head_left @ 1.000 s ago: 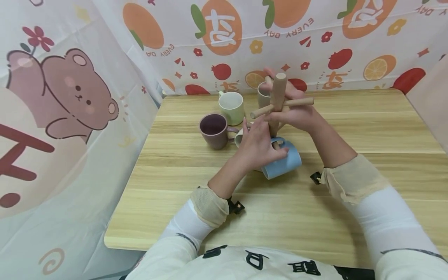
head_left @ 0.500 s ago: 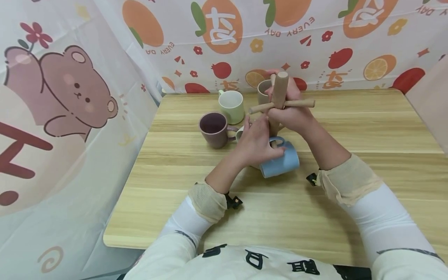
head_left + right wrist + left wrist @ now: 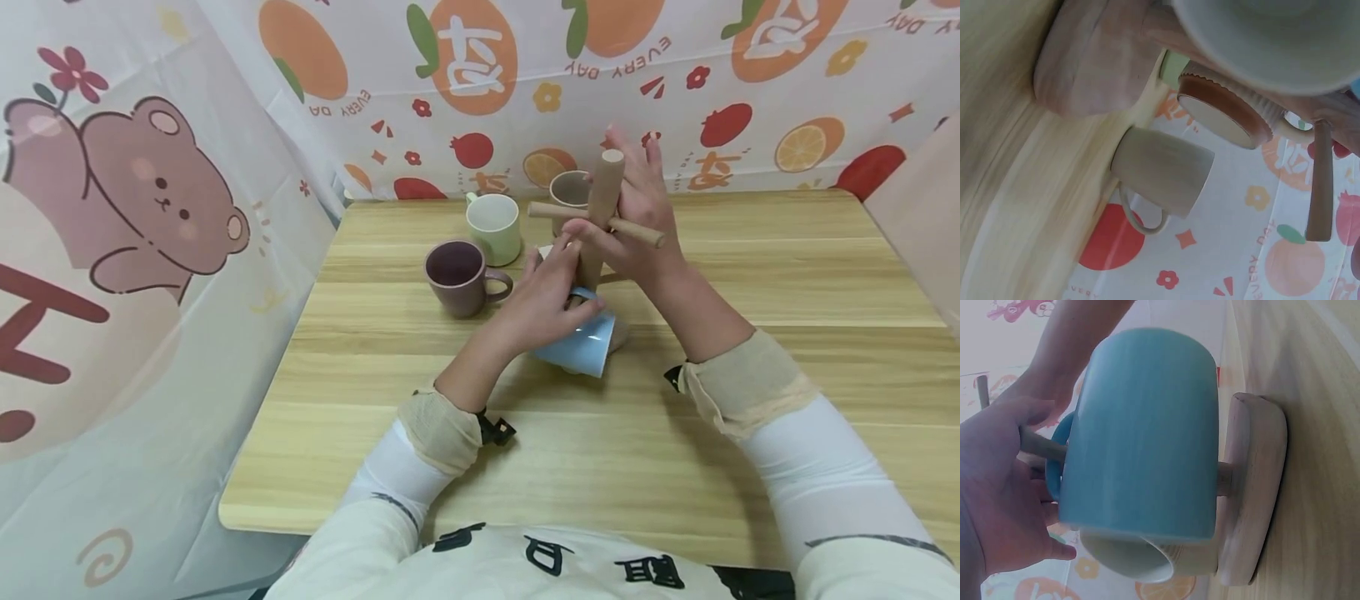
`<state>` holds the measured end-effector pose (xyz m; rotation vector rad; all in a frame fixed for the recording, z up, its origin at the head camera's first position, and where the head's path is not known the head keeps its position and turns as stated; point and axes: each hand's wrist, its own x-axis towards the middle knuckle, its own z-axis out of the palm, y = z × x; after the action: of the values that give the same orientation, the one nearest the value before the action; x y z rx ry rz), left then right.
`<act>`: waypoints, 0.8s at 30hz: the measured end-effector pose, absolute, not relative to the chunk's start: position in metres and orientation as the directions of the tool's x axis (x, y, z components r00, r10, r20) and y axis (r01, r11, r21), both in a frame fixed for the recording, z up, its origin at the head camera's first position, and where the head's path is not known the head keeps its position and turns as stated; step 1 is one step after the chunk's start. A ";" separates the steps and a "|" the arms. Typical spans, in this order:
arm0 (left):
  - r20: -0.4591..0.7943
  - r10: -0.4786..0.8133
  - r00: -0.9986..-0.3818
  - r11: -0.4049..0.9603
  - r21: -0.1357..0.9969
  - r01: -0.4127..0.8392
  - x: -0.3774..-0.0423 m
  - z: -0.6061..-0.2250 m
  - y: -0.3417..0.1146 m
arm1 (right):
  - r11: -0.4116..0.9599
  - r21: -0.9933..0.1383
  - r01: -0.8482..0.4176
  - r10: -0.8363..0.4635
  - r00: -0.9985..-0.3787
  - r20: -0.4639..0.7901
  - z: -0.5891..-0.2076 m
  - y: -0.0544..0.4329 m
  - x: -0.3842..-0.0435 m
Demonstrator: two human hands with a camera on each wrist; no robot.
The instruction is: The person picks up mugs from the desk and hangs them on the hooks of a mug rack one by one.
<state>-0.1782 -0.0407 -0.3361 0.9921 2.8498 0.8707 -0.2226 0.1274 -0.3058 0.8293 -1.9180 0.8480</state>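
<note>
Wooden mug stand [image 3: 604,200] with round pegs stands on the pale wood-grain counter [image 3: 360,417], right of the plum-coloured mug [image 3: 454,283], its thick rounded base [image 3: 1254,487] down. On a lower peg a glossy light blue mug [image 3: 585,346] hangs tilted by its handle, clear of the counter. Left hand [image 3: 542,304] is loosely spread beside that handle, thumb stretched out over the peg; whether its fingertips touch the post cannot be told. Right hand [image 3: 647,221] lies against the post's right side with fingers extended upward and thumb across the wood. A ribbed mug with a brown bottom [image 3: 1229,112] tilts beside the post. Farther back, a pale green mug [image 3: 495,233] and a grey-beige mug [image 3: 1163,169] stand upright, left and right respectively.
</note>
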 end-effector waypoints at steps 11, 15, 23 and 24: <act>0.121 0.532 -0.838 0.690 0.512 0.511 -0.175 -0.335 -0.037 | 0.592 -0.150 -0.792 -0.112 -0.265 0.958 -0.308 0.120 -0.225; 0.112 0.517 -0.848 0.703 0.510 0.496 -0.175 -0.336 -0.035 | 0.580 -0.125 -0.805 -0.104 -0.226 0.969 -0.309 0.119 -0.224; 0.169 0.497 -0.851 0.693 0.514 0.506 -0.181 -0.337 -0.033 | 0.482 -0.073 -0.873 -0.210 -0.196 0.958 -0.299 0.121 -0.223; 0.176 0.497 -0.850 0.689 0.515 0.510 -0.182 -0.337 -0.033 | 0.498 -0.063 -0.865 -0.227 -0.200 0.953 -0.298 0.121 -0.223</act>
<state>-0.1821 -0.0326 -0.3374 0.8665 2.9077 0.8965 -0.2225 0.1215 -0.2981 0.9343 -1.7072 0.7708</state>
